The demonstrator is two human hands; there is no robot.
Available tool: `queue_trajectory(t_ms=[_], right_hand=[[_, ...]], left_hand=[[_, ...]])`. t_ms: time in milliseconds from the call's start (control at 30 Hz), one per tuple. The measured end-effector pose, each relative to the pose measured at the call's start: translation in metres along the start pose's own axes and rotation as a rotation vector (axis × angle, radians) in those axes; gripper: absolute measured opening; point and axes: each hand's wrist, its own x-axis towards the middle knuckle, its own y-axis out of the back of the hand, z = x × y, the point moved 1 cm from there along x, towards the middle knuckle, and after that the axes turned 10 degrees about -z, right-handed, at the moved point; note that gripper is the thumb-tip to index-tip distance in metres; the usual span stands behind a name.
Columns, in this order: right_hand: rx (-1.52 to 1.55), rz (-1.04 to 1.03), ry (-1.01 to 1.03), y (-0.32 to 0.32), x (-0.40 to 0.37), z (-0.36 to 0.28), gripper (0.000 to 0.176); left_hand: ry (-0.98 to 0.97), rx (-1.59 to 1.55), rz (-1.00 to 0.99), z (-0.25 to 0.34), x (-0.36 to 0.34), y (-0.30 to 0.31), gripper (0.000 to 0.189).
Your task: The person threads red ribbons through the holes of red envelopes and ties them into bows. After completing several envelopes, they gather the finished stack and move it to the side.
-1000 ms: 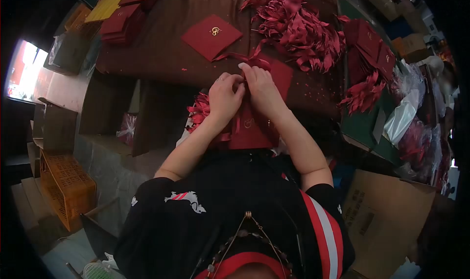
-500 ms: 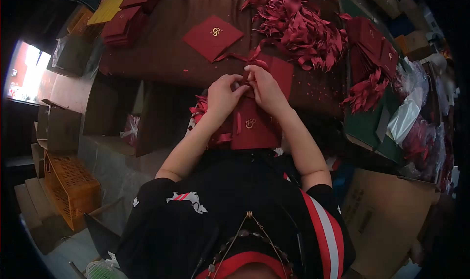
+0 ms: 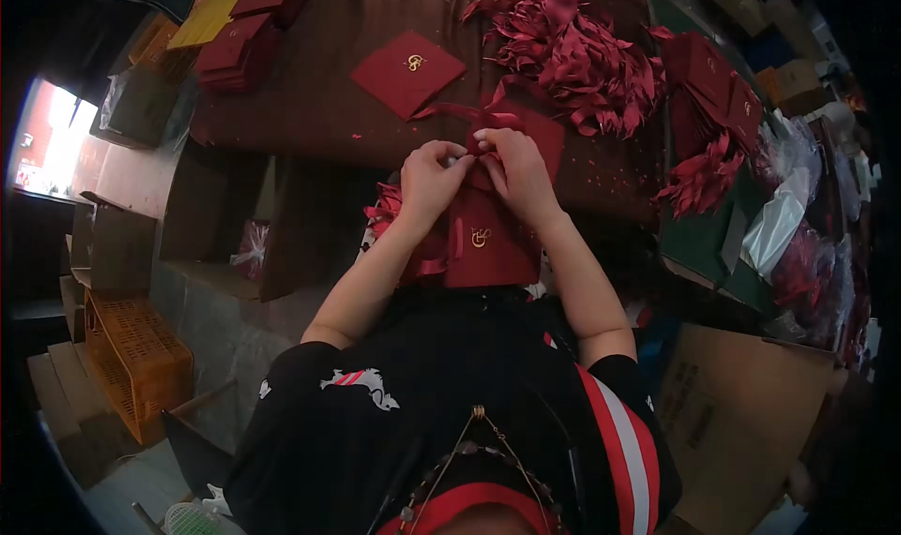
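My left hand (image 3: 434, 180) and my right hand (image 3: 516, 171) are close together at the table's front edge, fingertips pinched on a red ribbon (image 3: 497, 120). What exactly lies between the fingertips is too small to make out. Beneath and in front of my hands is a red bag with a gold monogram (image 3: 493, 244), its lower end near my body. A red envelope-like piece (image 3: 409, 73) with a gold monogram rests flat on the brown cloth, beyond my left hand. Past my right hand lies a heap of red ribbons (image 3: 582, 56).
Stacked red pieces (image 3: 235, 54) sit at the back left beside yellow paper (image 3: 208, 13). More red bags (image 3: 709, 84) with ribbons stand at the right on a green box (image 3: 699, 239). An orange crate (image 3: 141, 366) and a cardboard box (image 3: 741, 422) flank my body.
My right hand's fingers have shifted slightly down and bent more over the ribbon. My left hand has moved slightly to the right. The other things have stayed put.
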Motion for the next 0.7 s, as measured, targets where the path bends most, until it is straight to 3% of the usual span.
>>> queue_trajectory(t_ms=[133, 300, 433, 600, 700], right_hand=[[-0.244, 0.043, -0.040, 0.010, -0.004, -0.003, 0.042], [-0.201, 0.059, -0.049, 0.007, -0.009, 0.010, 0.016], [-0.090, 0.066, -0.079, 0.002, -0.008, 0.010, 0.014], [-0.173, 0.059, -0.060, -0.002, -0.010, 0.011, 0.012], [-0.253, 0.064, 0.010, 0.001, -0.010, 0.007, 0.012]], left_hand=[[-0.095, 0.074, 0.075, -0.005, -0.001, -0.004, 0.023], [-0.051, 0.055, 0.060, -0.004, -0.001, -0.005, 0.023], [-0.029, 0.033, 0.037, 0.002, -0.005, 0.002, 0.025], [-0.087, 0.268, -0.143, 0.006, -0.008, 0.013, 0.031], [-0.030, 0.205, -0.176, 0.006, -0.007, 0.013, 0.031]])
